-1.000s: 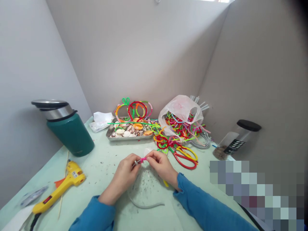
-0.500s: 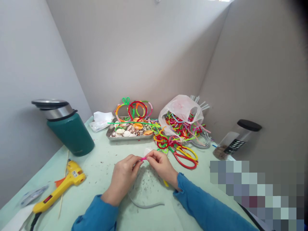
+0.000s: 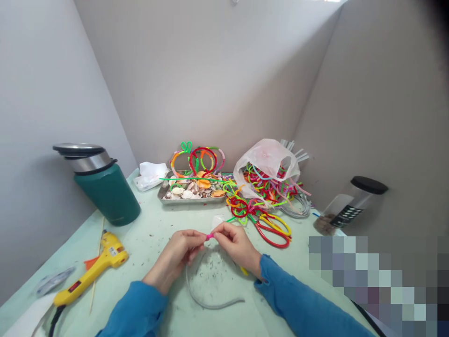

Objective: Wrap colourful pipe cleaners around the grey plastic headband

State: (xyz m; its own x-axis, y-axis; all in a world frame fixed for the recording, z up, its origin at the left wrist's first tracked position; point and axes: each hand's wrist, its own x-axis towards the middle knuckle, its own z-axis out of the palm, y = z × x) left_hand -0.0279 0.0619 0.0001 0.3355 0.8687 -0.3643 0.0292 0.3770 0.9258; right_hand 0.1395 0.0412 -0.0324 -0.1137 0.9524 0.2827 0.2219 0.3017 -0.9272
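Note:
My left hand (image 3: 177, 256) and my right hand (image 3: 235, 243) meet over the middle of the pale green table (image 3: 150, 238), both in blue sleeves. Their fingertips pinch a short pink pipe cleaner (image 3: 209, 236) at the top of a thin grey headband (image 3: 206, 299). The band curves down from my fingers and lies on the table in front of me. Small dark crumbs are scattered inside its arc.
A metal tray (image 3: 164, 196) of seashells stands at the back, with bent pipe-cleaner hoops (image 3: 199, 159) behind it. A plastic bag (image 3: 266, 161) of coloured pipe cleaners lies at its right. At the left are a green flask (image 3: 107, 189) and a yellow glue gun (image 3: 93, 271); at the right, a black-lidded jar (image 3: 351, 201).
My left hand has slid lower along the band and its fingers have closed in on the pink piece. The view has shifted slightly, so more of the grey band shows.

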